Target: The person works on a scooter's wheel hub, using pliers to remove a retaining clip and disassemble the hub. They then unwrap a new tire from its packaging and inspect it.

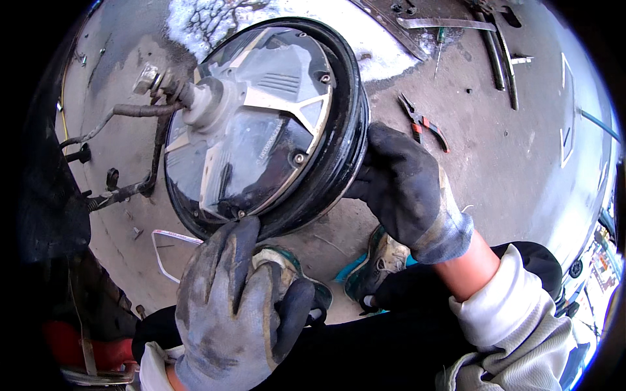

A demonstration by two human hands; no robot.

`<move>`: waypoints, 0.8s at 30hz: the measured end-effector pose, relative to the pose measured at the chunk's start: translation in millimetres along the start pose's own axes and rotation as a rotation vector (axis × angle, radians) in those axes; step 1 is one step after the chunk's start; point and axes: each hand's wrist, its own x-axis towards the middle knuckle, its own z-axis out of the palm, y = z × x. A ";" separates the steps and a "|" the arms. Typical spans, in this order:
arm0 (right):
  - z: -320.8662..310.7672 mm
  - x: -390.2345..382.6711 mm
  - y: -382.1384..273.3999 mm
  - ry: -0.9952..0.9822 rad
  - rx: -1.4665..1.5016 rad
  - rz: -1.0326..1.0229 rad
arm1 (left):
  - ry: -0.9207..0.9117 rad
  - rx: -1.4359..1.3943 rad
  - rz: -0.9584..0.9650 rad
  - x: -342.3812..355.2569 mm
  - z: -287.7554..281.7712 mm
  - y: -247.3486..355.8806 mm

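The left hand [228, 319], in a worn grey glove, lies nearest, its long fingers stretched forward side by side, the thumb standing well apart. Its fingertips touch the lower edge of the wheel [261, 124]; the hand is laid against that edge without wrapping round it. The right hand [407, 195], also gloved, is closed on the wheel's right edge, its fingers bent in behind the rim and partly hidden.

The wheel sits tilted ahead of the person, just beyond two shoes [287, 267]. Its metal cover faces up and left, and the axle [202, 104] juts left, with a dark cable [147, 111] running off it.

Left of the rim, a dark metal frame [130, 189] stands near, narrowing the room there. On the right, concrete floor [495, 150] stretches broadly. Pliers [416, 118] with red-and-black handles lie just beyond the right hand. Farther off are a screwdriver [440, 39], a flat metal strip [447, 24] and a whitish patch [375, 39] behind the wheel.
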 end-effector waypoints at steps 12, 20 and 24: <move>5.9 -1.8 -5.9 0.059 -0.023 0.054 | 0.147 -0.077 -0.024 7.0 -0.8 -0.5; 4.2 2.3 -1.8 0.029 -0.017 0.067 | 0.265 -0.035 0.018 1.2 5.4 -7.2; 1.8 -5.5 -1.7 0.079 -0.021 0.037 | 0.263 -0.146 0.090 4.8 6.0 -11.8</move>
